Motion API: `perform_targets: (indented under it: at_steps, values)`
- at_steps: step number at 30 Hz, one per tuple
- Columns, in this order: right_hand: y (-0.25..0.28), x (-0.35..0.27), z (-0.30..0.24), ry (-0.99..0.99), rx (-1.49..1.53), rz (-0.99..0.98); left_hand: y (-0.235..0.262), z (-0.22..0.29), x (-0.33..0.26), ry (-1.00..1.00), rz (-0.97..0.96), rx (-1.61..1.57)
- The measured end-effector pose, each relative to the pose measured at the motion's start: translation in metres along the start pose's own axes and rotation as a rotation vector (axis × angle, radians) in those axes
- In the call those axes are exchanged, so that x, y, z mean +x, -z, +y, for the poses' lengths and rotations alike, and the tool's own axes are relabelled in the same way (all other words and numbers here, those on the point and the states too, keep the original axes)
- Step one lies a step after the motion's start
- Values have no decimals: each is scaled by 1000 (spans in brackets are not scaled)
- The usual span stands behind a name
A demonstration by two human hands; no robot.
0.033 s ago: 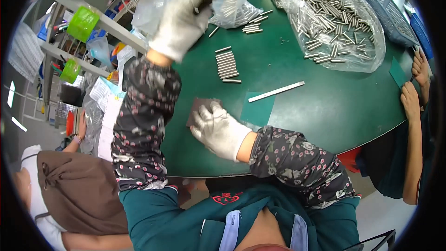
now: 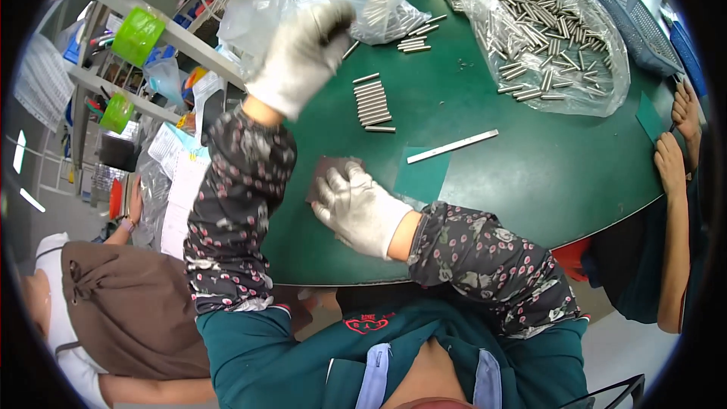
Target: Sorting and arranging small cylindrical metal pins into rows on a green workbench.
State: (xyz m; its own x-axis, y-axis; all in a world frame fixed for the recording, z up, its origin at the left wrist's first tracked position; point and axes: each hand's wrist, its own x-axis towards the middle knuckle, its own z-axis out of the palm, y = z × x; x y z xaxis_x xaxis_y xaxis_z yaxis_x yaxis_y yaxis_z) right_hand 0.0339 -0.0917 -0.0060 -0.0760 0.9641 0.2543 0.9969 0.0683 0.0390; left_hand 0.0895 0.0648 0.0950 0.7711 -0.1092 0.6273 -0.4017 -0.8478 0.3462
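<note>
My left hand (image 2: 303, 57), in a white glove with blackened fingertips, is raised over the far left part of the table. Its fingers are curled together, and whatever they may hold is hidden and blurred. My right hand (image 2: 360, 208), also gloved, lies on a dark brown square sheet (image 2: 321, 174) near the table's front edge, fingers stretched over it. Beyond that sheet is a neat row of short metal pins (image 2: 372, 104). To the right, a narrow pale metal bar (image 2: 453, 147) lies across the edge of a green square sheet (image 2: 420, 174).
A large clear bag (image 2: 545, 45) spills metal pins at the far right, beside a grey basket (image 2: 632, 19). Another clear bag (image 2: 379, 7) of pins stands at the back. Metal shelving (image 2: 166, 38) flanks the left. Another person's hands (image 2: 674, 151) are at the right edge.
My left hand has come slightly nearer, now partly covering a loose pin at the back. My right hand stays on the brown sheet. The whole view has shifted a little.
</note>
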Motion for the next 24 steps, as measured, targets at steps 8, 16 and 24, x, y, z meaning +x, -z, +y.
perform_targets:
  at_steps: [8,16,24]
  values:
    - [6,-2,-6,28,158,-42,-10,12,-95,324,-217,69]
    - [31,-14,8,302,207,629,-37,13,-86,305,-475,236]
    - [40,-57,96,-428,81,457,-62,13,-89,237,-405,476]
